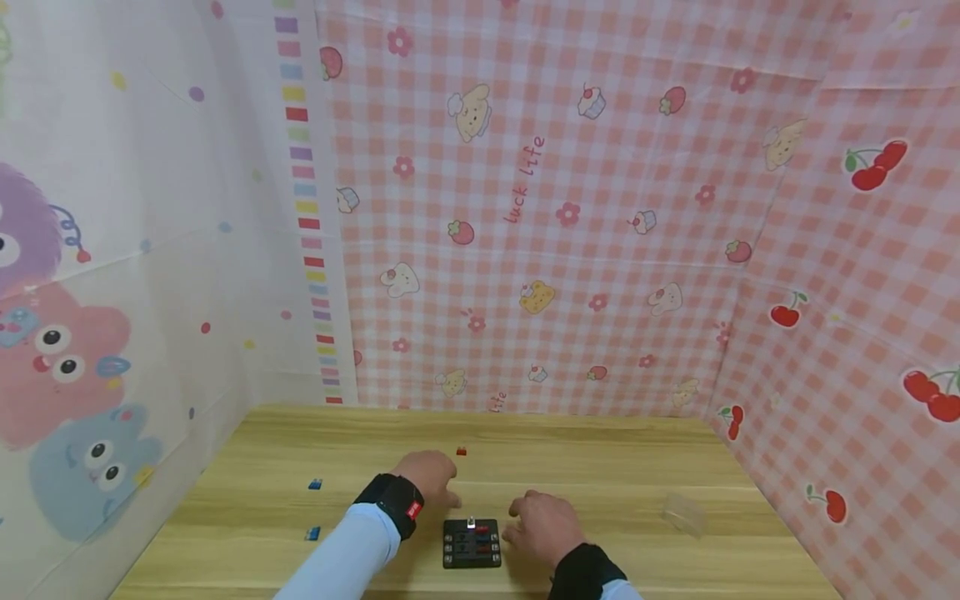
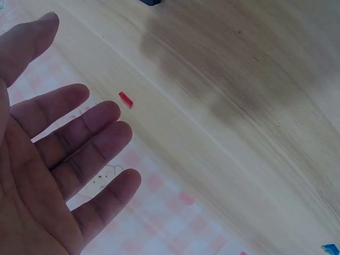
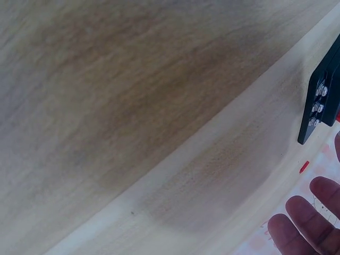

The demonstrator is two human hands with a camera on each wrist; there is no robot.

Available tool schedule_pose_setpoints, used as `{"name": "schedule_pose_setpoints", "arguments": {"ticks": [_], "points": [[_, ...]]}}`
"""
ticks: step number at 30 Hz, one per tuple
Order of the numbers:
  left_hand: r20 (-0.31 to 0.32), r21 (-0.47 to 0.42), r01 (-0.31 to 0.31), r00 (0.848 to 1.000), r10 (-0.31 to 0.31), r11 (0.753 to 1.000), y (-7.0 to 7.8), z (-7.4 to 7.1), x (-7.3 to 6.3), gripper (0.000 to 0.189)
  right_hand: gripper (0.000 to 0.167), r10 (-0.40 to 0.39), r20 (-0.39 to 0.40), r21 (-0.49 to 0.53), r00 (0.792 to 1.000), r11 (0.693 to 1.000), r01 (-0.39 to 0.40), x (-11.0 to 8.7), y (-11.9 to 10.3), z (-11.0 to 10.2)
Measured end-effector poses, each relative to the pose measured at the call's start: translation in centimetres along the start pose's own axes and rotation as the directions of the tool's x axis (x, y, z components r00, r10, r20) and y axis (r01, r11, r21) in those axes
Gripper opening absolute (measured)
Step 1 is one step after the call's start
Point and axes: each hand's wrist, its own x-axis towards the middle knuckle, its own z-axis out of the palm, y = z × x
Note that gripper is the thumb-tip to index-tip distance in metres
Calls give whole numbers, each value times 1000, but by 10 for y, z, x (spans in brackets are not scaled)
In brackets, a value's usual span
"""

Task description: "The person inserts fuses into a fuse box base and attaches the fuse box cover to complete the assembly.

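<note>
A black fuse block (image 1: pixel 472 562) with metal screw terminals lies on the table, with red and blue blade fuses seated in it. Behind it, my left hand (image 1: pixel 431 477) hovers above the wood, holding nothing; its fingers (image 2: pixel 94 133) are spread and loosely extended in the left wrist view. A loose red blade fuse (image 1: pixel 461 452) lies just beyond that hand, apart from the fingertips. At the block's right side is my right hand (image 1: pixel 547 527), its relaxed fingers (image 3: pixel 305 218) also holding nothing. Whether the right fingertips touch the block is unclear.
Two blue blade fuses, a farther one (image 1: pixel 315 483) and a nearer one (image 1: pixel 312 533), lie on the left of the wooden table (image 1: pixel 637 454). A transparent plastic cover (image 1: pixel 684 515) sits to the right. Patterned cloth (image 1: pixel 570 250) hangs at the table's back and sides.
</note>
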Motion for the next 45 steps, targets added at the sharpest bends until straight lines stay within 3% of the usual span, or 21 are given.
{"name": "schedule_pose_setpoints", "arguments": {"ticks": [9,21,29,34,45], "points": [[2,16,18,1000,-18,1000,-6,6,14,34,26,3,3,-3,1000,1000,-3,-2,0,-2],[-6,-14,53,999,-53,998,-6,3,25,32,26,15,1,3,1000,1000,-15,-4,3,-1],[-42,-10,51,998,-51,999,-15,13,36,29,25,19,1,2,1000,1000,-19,-4,4,4],[-36,-68,69,997,-72,995,-17,16,40,26,26,31,26,11,999,999,-32,-5,4,4],[-35,-65,66,997,-68,996,-16,21,54,28,25,22,23,0,999,1000,-22,-6,6,6]]}}
